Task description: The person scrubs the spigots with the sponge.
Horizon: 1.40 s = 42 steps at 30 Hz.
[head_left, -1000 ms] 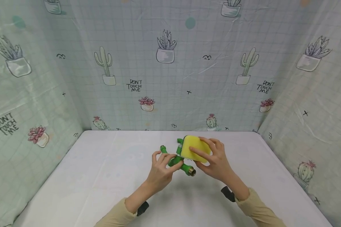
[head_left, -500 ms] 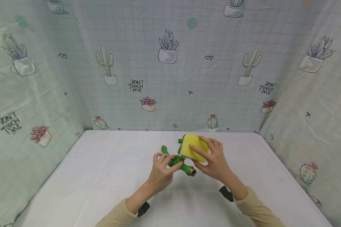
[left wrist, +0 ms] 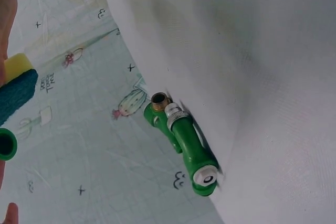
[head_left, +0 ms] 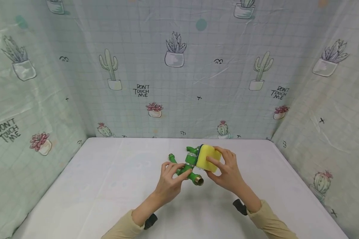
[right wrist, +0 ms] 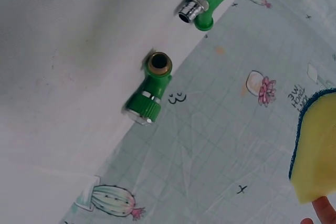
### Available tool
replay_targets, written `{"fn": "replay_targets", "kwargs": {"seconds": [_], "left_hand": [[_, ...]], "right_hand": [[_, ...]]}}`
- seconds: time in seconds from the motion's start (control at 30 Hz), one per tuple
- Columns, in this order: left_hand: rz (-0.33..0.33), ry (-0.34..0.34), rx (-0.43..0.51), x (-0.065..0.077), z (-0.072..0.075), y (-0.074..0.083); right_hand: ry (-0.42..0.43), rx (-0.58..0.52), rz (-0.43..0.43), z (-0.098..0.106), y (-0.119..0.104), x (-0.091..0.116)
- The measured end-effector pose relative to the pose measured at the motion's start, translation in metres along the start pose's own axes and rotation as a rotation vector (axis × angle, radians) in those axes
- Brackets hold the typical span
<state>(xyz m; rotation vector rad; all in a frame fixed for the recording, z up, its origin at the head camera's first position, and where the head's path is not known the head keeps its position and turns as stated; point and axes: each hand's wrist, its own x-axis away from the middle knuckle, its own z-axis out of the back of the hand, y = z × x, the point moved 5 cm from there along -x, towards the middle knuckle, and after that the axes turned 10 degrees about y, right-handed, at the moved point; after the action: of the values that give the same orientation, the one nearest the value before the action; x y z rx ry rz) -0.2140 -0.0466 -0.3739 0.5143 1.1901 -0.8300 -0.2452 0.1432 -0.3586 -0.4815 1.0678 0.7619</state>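
A branched green pipe fitting (head_left: 191, 159) with silver rings is in my left hand (head_left: 168, 182), thumb and fingers pinching its middle. Its brass threaded mouth (head_left: 199, 181) faces toward the lower right. My right hand (head_left: 228, 171) grips a yellow sponge (head_left: 208, 156) whose dark blue scouring side lies right at the fitting's upper branch. In the left wrist view, green parts (left wrist: 184, 148) with a white cap and a brass mouth show against the table. In the right wrist view, two green parts (right wrist: 160, 77) appear, and the sponge (right wrist: 317, 145) enters from the right.
A white table (head_left: 116, 186) spreads under both hands. Hung cloth with cactus prints (head_left: 173, 86) encloses the back and both sides. A black wrist-worn device (head_left: 240, 206) sits under each forearm.
The sponge has shifted slightly right and tilted, baring more of the fitting's upper branch and silver rings. The fitting's brass mouth has swung slightly left; both hands keep their hold.
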Motion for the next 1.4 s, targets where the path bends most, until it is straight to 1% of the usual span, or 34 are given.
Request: {"fn": "replay_targets", "kwargs": {"seconds": [0.1,0.27,0.37,0.43,0.5,0.57,0.63,0.73,0.83,1.03,1.27,1.4], "left_hand": [[0.008,0.011,0.013,0.001,0.001,0.0],[0.002,-0.012,0.002,0.002,0.002,-0.001],[-0.016,-0.036,-0.016,0.002,0.002,-0.002],[-0.041,-0.047,-0.039,0.002,0.001,-0.002],[-0.066,-0.057,-0.064,0.003,0.0,-0.002],[-0.094,-0.065,-0.093,0.004,-0.001,-0.001],[-0.119,-0.072,-0.119,0.006,-0.002,-0.001],[-0.151,-0.089,-0.161,0.007,-0.004,-0.001],[-0.179,-0.11,-0.196,0.008,-0.007,-0.002],[-0.242,-0.164,-0.261,0.009,-0.009,0.0],[-0.307,-0.178,-0.323,0.009,-0.01,0.004],[-0.321,-0.19,-0.329,0.009,-0.012,0.006]], "right_hand": [[-0.015,0.007,-0.012,-0.001,0.002,0.003],[-0.021,0.004,-0.013,0.001,0.002,0.005],[-0.01,-0.011,0.009,0.003,0.0,0.001],[-0.004,-0.02,0.032,0.005,-0.003,-0.003],[-0.017,-0.02,0.056,0.006,-0.006,-0.008],[-0.051,-0.009,0.07,0.008,-0.008,-0.013],[-0.104,0.012,0.076,0.01,-0.01,-0.018],[-0.194,0.059,0.075,0.012,-0.01,-0.025],[-0.257,0.111,0.089,0.012,-0.012,-0.032],[-0.341,0.199,0.111,0.007,-0.017,-0.046],[-0.444,0.27,0.1,-0.005,-0.022,-0.055],[-0.495,0.306,0.085,-0.01,-0.022,-0.057]]}}
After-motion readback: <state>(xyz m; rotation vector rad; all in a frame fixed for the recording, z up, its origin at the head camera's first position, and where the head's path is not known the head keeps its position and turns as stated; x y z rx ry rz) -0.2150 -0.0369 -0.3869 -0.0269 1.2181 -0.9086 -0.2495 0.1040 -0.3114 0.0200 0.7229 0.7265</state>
